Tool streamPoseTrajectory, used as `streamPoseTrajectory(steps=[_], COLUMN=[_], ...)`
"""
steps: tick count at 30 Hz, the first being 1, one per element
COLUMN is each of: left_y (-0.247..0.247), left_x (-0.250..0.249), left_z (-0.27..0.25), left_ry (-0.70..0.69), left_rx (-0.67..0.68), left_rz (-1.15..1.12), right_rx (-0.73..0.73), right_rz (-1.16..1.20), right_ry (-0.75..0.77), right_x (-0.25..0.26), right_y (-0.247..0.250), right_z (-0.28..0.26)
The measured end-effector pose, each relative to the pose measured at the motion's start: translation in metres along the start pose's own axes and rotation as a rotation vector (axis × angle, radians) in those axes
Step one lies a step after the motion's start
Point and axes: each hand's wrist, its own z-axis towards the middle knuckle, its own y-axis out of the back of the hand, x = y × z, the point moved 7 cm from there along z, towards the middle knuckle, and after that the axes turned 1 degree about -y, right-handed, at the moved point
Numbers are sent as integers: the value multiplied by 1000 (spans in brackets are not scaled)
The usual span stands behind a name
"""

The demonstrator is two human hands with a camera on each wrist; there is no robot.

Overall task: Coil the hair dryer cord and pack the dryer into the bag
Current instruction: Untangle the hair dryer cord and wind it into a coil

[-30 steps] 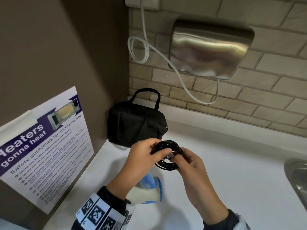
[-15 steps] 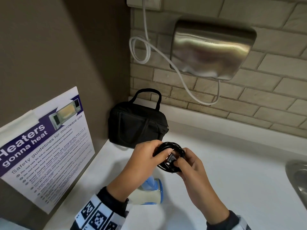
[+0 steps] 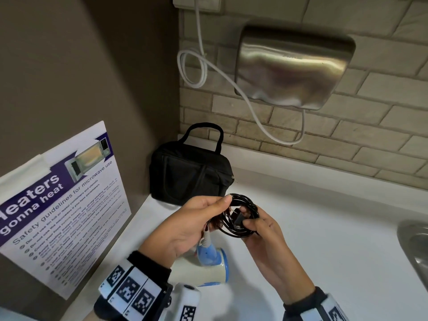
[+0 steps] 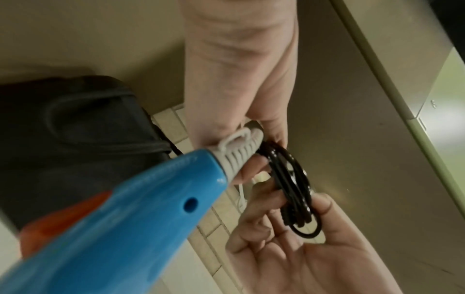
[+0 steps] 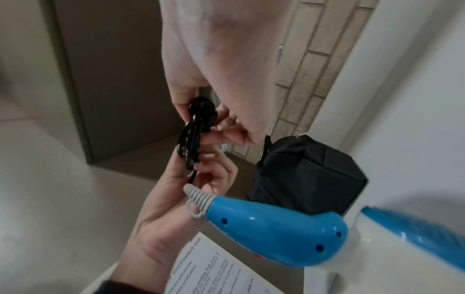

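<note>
Compared with a second ago, we have the glossy black cord coil [image 3: 240, 216] lifted a little higher off the white bench [image 3: 324, 228] and turned so its ring faces the head camera more openly. The black plug end [image 3: 238, 217], which our right hand [image 3: 266, 242] was working at the rim of the coil, now sits across the middle of the ring. We judge from this that the coiling is as good as finished and the loose end is being tucked in so the loops hold; packing has not begun.

Our left hand [image 3: 185, 225] is curled over the near-left side of the coil, thumb on top and fingers underneath, so it is clamped on the cord. Our right hand pinches the plug and the right side of the loops between thumb and fingertips, palm turned up in the left wrist view.

The blue and cream plastic hair dryer [image 3: 208, 267] hangs just below our left hand by its grey ribbed strain relief [image 4: 239, 153], its cream barrel low over the bench. The black fabric zip bag [image 3: 190, 174] stands in the corner behind our hands and looks zipped shut, so it needs opening first.
</note>
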Motion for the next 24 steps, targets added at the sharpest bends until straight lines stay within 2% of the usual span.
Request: streamPoseTrajectory(steps=[6, 12, 19, 24], left_y=[5, 3, 1, -2], left_x=[-6, -10, -8, -7], left_z=[-2, -5, -7, -7], left_ry=[-74, -94, -79, -80], left_rx=[12, -26, -70, -45], left_rz=[39, 106, 185, 176], right_rx=[-207, -279, -270, -165], right_rz=[-38, 31, 190, 382], right_ry=[98, 128, 115, 10], right_x=[1, 3, -2, -8], right_y=[6, 0, -4, -15], right_z=[-4, -6, -7, -6])
